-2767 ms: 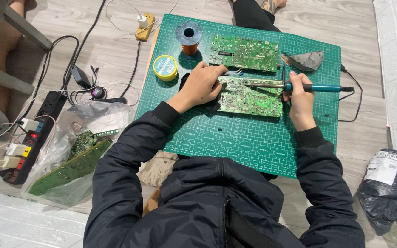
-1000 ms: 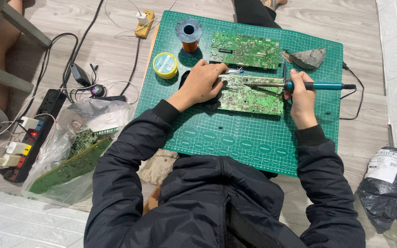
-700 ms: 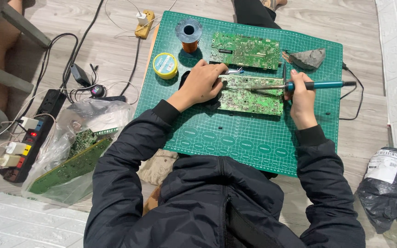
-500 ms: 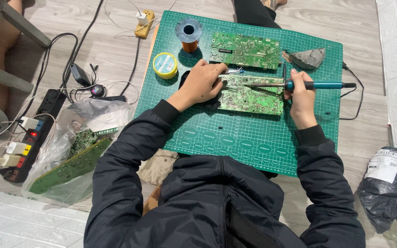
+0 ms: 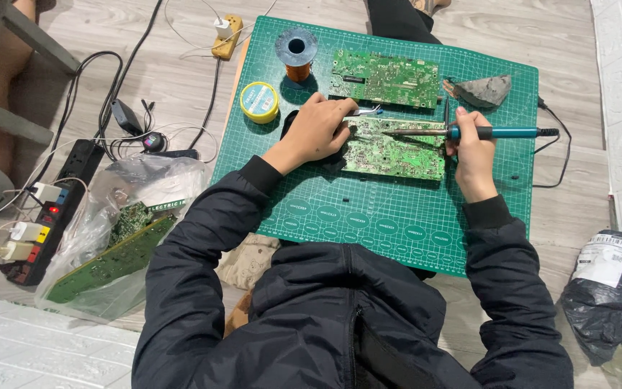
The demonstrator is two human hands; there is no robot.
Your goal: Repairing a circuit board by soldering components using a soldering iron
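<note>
Right hand [image 5: 473, 155] gripped the soldering iron [image 5: 469, 132] – tip on the circuit board [image 5: 397, 151] – left hand [image 5: 318, 130] fingers pinched tweezers [image 5: 363, 112].

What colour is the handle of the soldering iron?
Teal-blue with a black end; the soldering iron shows clearly in the head view, held in the right hand.

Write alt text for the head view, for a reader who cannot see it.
A person in a black jacket holds a soldering iron in the right hand over a circuit board on a green mat; the left hand steadies the board.
</note>
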